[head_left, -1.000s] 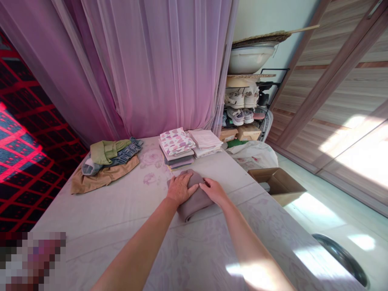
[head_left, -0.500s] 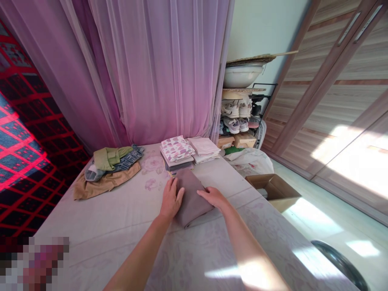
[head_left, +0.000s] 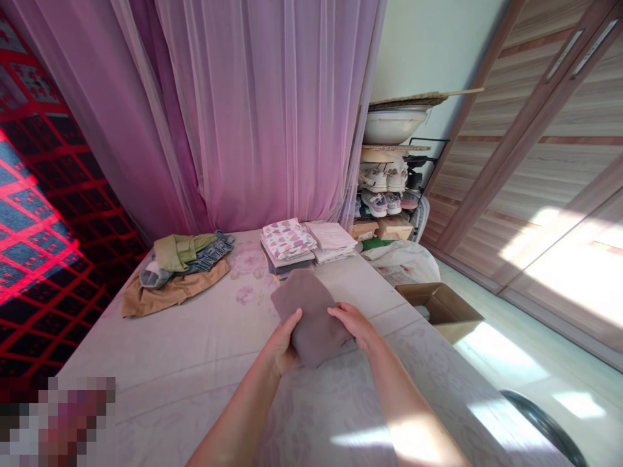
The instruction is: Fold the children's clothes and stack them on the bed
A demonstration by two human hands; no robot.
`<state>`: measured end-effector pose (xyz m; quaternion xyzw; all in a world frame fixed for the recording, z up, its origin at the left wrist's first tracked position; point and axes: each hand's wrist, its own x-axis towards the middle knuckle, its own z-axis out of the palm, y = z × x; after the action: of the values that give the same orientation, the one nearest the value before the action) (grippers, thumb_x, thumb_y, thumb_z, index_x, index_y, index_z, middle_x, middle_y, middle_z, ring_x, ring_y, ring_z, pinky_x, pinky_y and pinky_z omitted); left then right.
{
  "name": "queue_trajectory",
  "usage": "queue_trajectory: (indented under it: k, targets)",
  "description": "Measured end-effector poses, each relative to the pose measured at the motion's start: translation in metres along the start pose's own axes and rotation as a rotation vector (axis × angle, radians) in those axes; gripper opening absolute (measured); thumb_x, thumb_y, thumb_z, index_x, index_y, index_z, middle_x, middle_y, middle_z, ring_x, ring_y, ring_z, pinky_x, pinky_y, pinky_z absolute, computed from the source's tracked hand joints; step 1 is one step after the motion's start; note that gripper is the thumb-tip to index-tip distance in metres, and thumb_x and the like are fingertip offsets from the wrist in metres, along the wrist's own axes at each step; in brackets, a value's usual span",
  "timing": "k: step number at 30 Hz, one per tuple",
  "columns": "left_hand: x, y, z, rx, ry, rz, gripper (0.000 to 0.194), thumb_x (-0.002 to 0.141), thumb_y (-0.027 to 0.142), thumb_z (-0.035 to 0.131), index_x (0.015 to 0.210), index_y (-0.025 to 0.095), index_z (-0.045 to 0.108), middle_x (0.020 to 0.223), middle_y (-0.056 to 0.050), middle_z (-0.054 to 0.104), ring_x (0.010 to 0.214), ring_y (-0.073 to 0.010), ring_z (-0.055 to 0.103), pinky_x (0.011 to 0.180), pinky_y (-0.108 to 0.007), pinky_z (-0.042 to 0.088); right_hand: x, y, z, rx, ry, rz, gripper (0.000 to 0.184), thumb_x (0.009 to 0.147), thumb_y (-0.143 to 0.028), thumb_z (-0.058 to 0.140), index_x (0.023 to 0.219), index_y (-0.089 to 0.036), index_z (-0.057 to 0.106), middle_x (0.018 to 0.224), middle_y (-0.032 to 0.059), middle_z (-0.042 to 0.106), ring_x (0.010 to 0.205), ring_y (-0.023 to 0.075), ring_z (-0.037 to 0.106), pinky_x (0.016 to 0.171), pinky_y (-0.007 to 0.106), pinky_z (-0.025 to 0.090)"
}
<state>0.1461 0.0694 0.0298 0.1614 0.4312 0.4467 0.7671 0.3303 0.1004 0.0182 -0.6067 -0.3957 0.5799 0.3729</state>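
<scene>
the left hand (head_left: 285, 344) and right hand (head_left: 357, 324) are gripping a folded brown cloth (head_left: 314, 314), fingers (head_left: 342, 313) closed on its left and right sides; it is occupying mid-scene over a flowered sheet (head_left: 209, 350), near side of a folded stack (head_left: 289, 240), while loose clothes (head_left: 178, 272) are lying far left.

"Any lettering you can read?"

"None that I can make out."

"What about the low tan cardboard shoebox (head_left: 395, 227) under the shoes?"

"Small dark marks on its front, too tiny to read."

"And the orange-brown cardboard box (head_left: 364, 231) beside it?"

"A little pale patch, perhaps a label; no words legible."

"The crumpled white translucent plastic bag (head_left: 413, 263)?"

"Some reddish print, too small and creased to tell whether it's letters."
</scene>
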Motion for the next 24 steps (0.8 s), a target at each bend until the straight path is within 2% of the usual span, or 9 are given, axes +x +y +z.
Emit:
queue_trajectory:
  k: [3,6,9,13,14,16,20,21,24]
  targets:
    - [-0.002,-0.003,0.013,-0.077,0.046,-0.035,0.042,0.079,0.035,0.067,0.117,0.017,0.059,0.102,-0.010,0.073,0.093,-0.0238,0.069,0.085,-0.037,0.056,-0.009,-0.002,-0.003,0.094,-0.041,-0.024,0.021,0.077,-0.037,0.062,0.088,-0.020,0.066,0.084,0.0049,0.074,0.074,0.0184,0.067,0.065,0.028,0.052]
    - [-0.006,0.000,0.016,-0.056,0.069,-0.035,0.040,0.078,0.031,0.068,0.115,0.017,0.061,0.099,-0.009,0.074,0.091,-0.0236,0.070,0.085,-0.037,0.056,-0.020,-0.008,-0.010,0.203,-0.165,-0.027,0.030,0.080,-0.044,0.062,0.101,-0.023,0.066,0.094,0.0059,0.074,0.082,0.0210,0.069,0.075,0.033,0.054]
    - [-0.010,0.006,0.018,-0.008,-0.010,-0.050,0.037,0.076,0.033,0.068,0.108,0.015,0.064,0.099,-0.011,0.074,0.092,-0.0240,0.070,0.085,-0.036,0.056,-0.029,-0.016,-0.016,0.238,-0.264,0.016,0.037,0.078,-0.044,0.063,0.106,-0.021,0.066,0.095,0.0091,0.074,0.083,0.0238,0.070,0.074,0.036,0.056]
    - [-0.007,0.013,0.015,0.133,-0.118,0.053,0.044,0.074,0.041,0.070,0.110,0.017,0.062,0.108,-0.012,0.071,0.096,-0.0245,0.068,0.086,-0.037,0.054,-0.032,-0.030,-0.023,0.255,-0.208,-0.077,0.040,0.073,-0.036,0.069,0.109,-0.019,0.065,0.095,0.0092,0.074,0.082,0.0235,0.070,0.068,0.032,0.056]
    - [-0.004,0.015,0.010,0.203,-0.118,0.112,0.047,0.075,0.044,0.069,0.113,0.019,0.060,0.112,-0.012,0.069,0.098,-0.0243,0.067,0.087,-0.038,0.053,-0.031,-0.035,-0.027,0.249,-0.176,-0.116,0.042,0.072,-0.034,0.070,0.111,-0.020,0.065,0.096,0.0079,0.074,0.080,0.0228,0.070,0.066,0.031,0.056]
    - [0.001,0.020,-0.009,0.426,-0.020,0.291,0.050,0.076,0.047,0.067,0.118,0.022,0.056,0.118,-0.012,0.066,0.105,-0.0243,0.064,0.092,-0.041,0.050,-0.026,-0.048,-0.038,0.229,-0.101,-0.184,0.047,0.071,-0.032,0.072,0.116,-0.023,0.063,0.095,0.0051,0.074,0.077,0.0214,0.070,0.064,0.029,0.055]
    - [0.010,0.032,-0.072,1.179,0.292,0.785,0.040,0.077,0.035,0.063,0.115,0.022,0.061,0.127,-0.011,0.061,0.127,-0.0284,0.048,0.110,-0.047,0.032,-0.002,-0.086,-0.066,0.245,0.053,-0.265,0.043,0.071,-0.030,0.071,0.113,-0.024,0.063,0.087,0.0031,0.074,0.071,0.0209,0.068,0.061,0.030,0.055]
    - [0.011,0.033,-0.087,1.341,0.353,0.848,0.037,0.078,0.032,0.059,0.114,0.021,0.062,0.128,-0.012,0.061,0.129,-0.0299,0.046,0.112,-0.049,0.029,0.007,-0.097,-0.071,0.272,0.085,-0.290,0.039,0.072,-0.029,0.070,0.110,-0.023,0.064,0.086,0.0032,0.074,0.071,0.0205,0.068,0.060,0.029,0.055]
    - [0.013,0.032,-0.117,1.664,0.475,0.855,0.036,0.084,0.031,0.048,0.115,0.019,0.064,0.131,-0.013,0.060,0.129,-0.0321,0.047,0.109,-0.054,0.031,0.042,-0.129,-0.080,0.373,0.170,-0.298,0.024,0.078,-0.027,0.065,0.101,-0.021,0.063,0.084,0.0037,0.073,0.072,0.0191,0.067,0.062,0.028,0.055]
